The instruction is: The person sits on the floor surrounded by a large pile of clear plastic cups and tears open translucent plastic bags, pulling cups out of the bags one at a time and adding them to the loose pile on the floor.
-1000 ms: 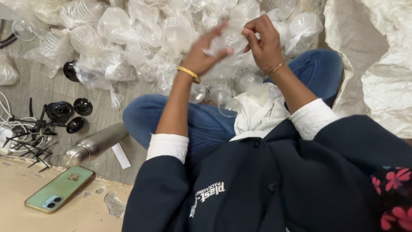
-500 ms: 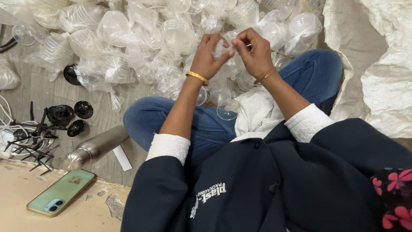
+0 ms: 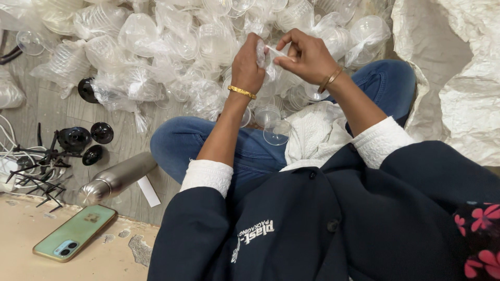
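Observation:
I sit cross-legged on the floor in blue jeans and a dark jacket. My left hand and my right hand are raised together in front of me, both pinching the neck of a clear plastic bag of transparent lids. The right fingers pull a thin strip of the plastic sideways. Each wrist carries a gold bangle. Loose clear round lids lie on my lap and on a white cloth over my knee.
A big heap of tied clear bags of plastic lids fills the floor ahead. White sacks stand at the right. At left lie black caps, black plastic pieces, a steel bottle and a green phone.
Both hands have come closer together and nearer to me, the right hand now pulling a strip of the bag's plastic away from the left.

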